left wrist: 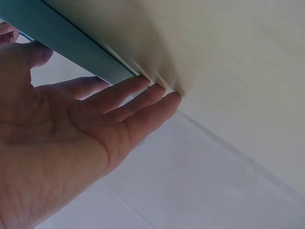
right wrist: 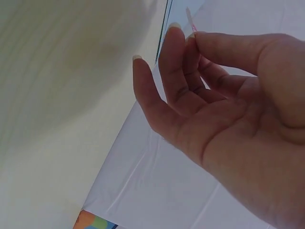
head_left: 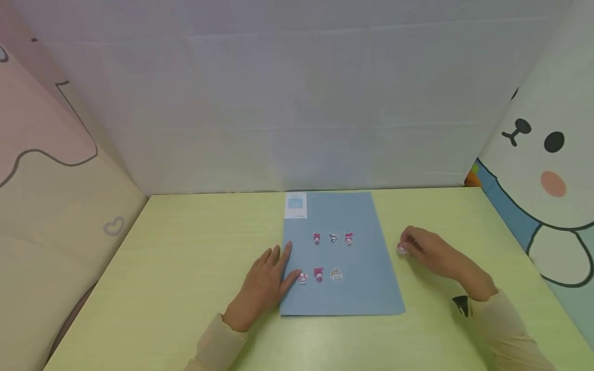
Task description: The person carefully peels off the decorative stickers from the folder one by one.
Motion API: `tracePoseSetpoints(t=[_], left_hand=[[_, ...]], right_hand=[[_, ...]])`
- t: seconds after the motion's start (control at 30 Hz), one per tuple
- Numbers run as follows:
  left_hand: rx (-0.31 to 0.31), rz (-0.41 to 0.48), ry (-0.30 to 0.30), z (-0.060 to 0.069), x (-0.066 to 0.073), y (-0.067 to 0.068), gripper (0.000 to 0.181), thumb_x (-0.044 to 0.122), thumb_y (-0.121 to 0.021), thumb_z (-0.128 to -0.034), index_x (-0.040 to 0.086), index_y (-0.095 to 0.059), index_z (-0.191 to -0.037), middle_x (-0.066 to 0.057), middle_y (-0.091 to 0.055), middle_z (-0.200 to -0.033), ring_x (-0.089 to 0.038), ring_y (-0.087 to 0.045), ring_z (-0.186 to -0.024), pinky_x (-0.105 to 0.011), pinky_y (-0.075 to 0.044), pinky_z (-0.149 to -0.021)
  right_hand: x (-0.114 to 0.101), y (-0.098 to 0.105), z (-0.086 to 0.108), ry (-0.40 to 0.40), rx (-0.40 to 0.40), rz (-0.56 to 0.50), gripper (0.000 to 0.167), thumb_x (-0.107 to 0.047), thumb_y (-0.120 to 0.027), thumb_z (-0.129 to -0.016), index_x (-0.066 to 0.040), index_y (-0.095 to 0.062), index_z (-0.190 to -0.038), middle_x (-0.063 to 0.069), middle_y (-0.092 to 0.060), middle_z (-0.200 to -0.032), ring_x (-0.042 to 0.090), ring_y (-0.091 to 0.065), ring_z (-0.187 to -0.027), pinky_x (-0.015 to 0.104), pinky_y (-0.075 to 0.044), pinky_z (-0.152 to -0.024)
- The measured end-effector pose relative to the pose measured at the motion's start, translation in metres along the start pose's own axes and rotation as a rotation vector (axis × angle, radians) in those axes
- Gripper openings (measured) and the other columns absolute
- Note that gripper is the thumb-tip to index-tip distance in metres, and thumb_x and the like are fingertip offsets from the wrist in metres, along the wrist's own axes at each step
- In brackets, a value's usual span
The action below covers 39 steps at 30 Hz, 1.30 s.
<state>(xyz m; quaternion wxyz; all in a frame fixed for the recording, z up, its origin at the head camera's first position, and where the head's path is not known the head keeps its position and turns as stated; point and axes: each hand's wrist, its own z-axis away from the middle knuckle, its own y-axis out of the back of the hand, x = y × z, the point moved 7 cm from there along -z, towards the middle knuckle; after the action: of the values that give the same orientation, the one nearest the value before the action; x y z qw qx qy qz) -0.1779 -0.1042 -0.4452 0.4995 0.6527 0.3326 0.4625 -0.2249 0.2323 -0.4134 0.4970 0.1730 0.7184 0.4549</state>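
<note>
A blue folder or sheet (head_left: 357, 216) lies on the table with two rows of small cartoon stickers on it. The upper row includes a pink sticker (head_left: 349, 238); the lower row includes a pale one (head_left: 336, 274). My left hand (head_left: 261, 284) rests at the folder's left edge, fingers straight, its thumb beside the lower-left sticker (head_left: 303, 279). Right of the folder, my right hand (head_left: 429, 250) pinches a small pink-and-white sticker (head_left: 401, 249) between thumb and fingers, above the table. Seen edge-on in the right wrist view, that sticker (right wrist: 190, 19) looks thin.
A white label (head_left: 295, 205) marks the folder's top left corner. The light yellow-green table (head_left: 195, 242) is bordered by a white back wall (head_left: 297, 103) and printed side panels, one showing a bear face (head_left: 552, 154). A dark object (head_left: 461, 304) shows by the right sleeve.
</note>
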Motion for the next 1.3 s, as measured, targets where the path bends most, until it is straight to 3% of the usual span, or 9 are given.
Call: tracePoseSetpoints(t=[0.93,1.3], left_hand=[[0.021,-0.001,-0.012,0.000,-0.002,-0.004,0.067,0.040,-0.061,-0.1021,0.003,-0.044,-0.155,-0.030,-0.052,-0.145,-0.050,-0.049,-0.134,-0.059,-0.043,-0.107],[0.020,-0.005,-0.010,0.001,0.000,-0.001,0.067,0.040,-0.061,-0.1023,0.002,-0.044,-0.154,-0.030,-0.052,-0.145,-0.050,-0.049,-0.134,-0.059,-0.043,-0.107]], right_hand=[[0.029,-0.004,0.010,-0.194,-0.135,0.022,0.009,-0.001,-0.063,-0.099,-0.001,-0.055,-0.094,0.004,-0.058,-0.088,0.018,-0.050,-0.082,0.038,-0.046,-0.073],[0.028,-0.006,0.009,-0.174,-0.106,0.050,0.012,0.001,-0.065,-0.097,-0.001,-0.054,-0.093,0.004,-0.061,-0.087,0.016,-0.053,-0.078,0.035,-0.046,-0.069]])
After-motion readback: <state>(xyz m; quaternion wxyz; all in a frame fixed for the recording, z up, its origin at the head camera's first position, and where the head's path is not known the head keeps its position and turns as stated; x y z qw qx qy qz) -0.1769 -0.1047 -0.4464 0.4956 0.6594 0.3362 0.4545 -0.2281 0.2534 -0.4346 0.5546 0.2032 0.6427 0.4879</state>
